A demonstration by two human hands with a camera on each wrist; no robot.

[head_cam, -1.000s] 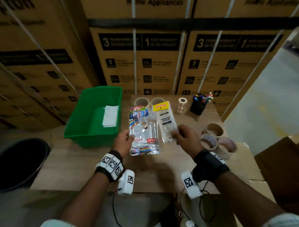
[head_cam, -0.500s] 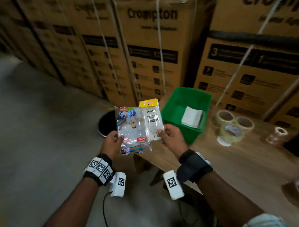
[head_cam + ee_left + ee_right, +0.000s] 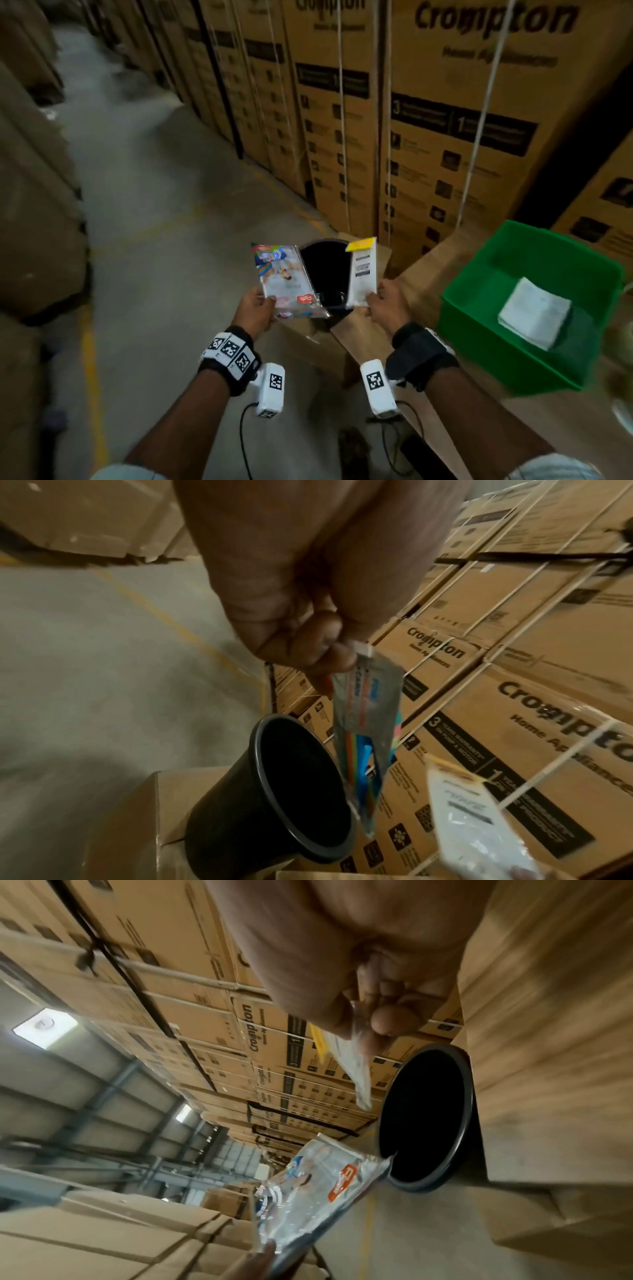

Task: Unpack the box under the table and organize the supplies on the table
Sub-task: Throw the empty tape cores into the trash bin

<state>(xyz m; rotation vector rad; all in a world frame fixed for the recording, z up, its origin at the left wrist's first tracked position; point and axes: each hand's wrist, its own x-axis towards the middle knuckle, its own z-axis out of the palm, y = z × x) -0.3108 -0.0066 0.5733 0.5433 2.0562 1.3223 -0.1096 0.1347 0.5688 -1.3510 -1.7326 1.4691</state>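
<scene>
My left hand [image 3: 255,306] pinches the lower edge of a colourful clear plastic packet [image 3: 284,279], seen edge-on as the colourful packet [image 3: 365,731] in the left wrist view. My right hand [image 3: 382,301] pinches the bottom of a white packet with a yellow header [image 3: 363,270], showing as the white packet [image 3: 352,1064] in the right wrist view. Both packets hang apart, left and right, above the mouth of a black bin [image 3: 327,270], the black bin [image 3: 274,791] standing on the floor beside the wooden table [image 3: 424,270].
A green tub [image 3: 534,274] holding a white folded pad [image 3: 534,317] sits on the table's left end. An open cardboard box [image 3: 171,804] stands by the bin. Stacked strapped cartons [image 3: 445,120] wall the far side; grey floor [image 3: 137,205] opens to the left.
I have turned left from the table with both packets. They were held together side by side; now my hands have spread them apart over the black bin.
</scene>
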